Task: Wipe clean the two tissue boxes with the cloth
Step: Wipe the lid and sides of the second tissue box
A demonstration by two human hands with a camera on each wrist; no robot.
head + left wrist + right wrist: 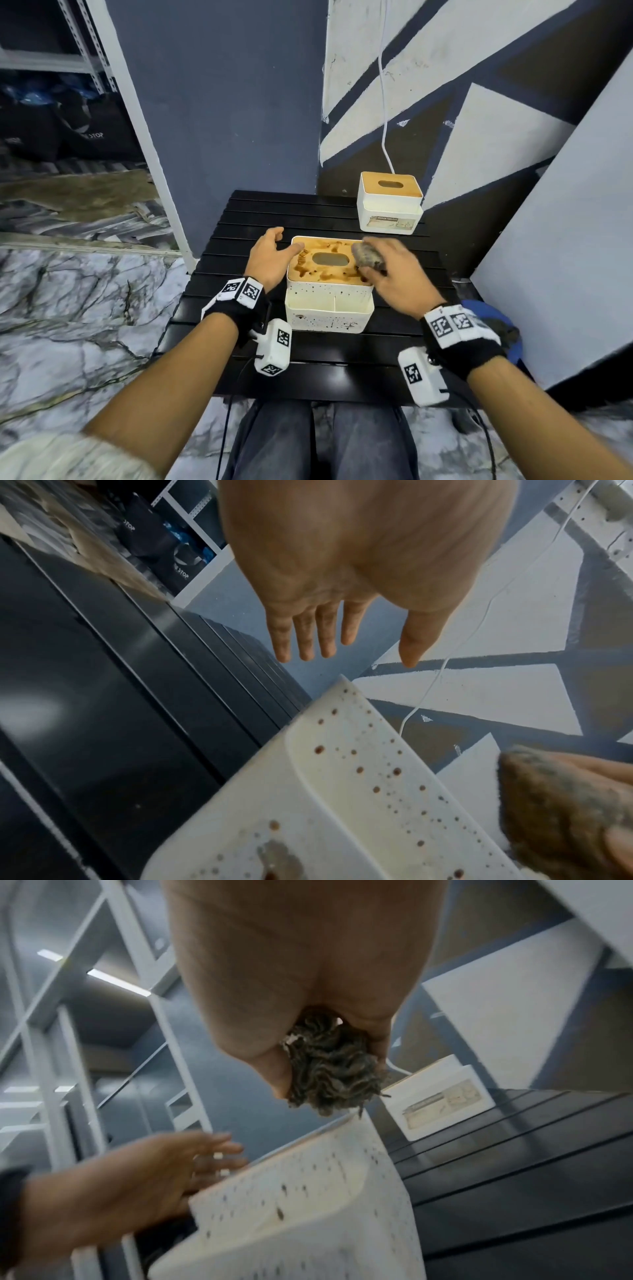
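A white tissue box (327, 301) with a stained wooden lid (325, 274) stands mid-table, its sides speckled brown (359, 777) (308, 1204). My right hand (387, 270) grips a bunched grey-brown cloth (368, 257) (329, 1069) (561, 804) at the lid's right edge. Fingers straight, my left hand (274, 253) (329, 631) (192, 1153) hovers at the box's far left corner, and I cannot tell whether it touches. A second, cleaner tissue box (388, 202) (441, 1093) stands at the back right.
The black slatted table (239, 240) is small, with a marble floor to its left. A white cable (385, 102) hangs down the painted wall behind the far box. A blue object (493, 318) lies beyond the table's right edge. Metal shelving (85, 51) stands far left.
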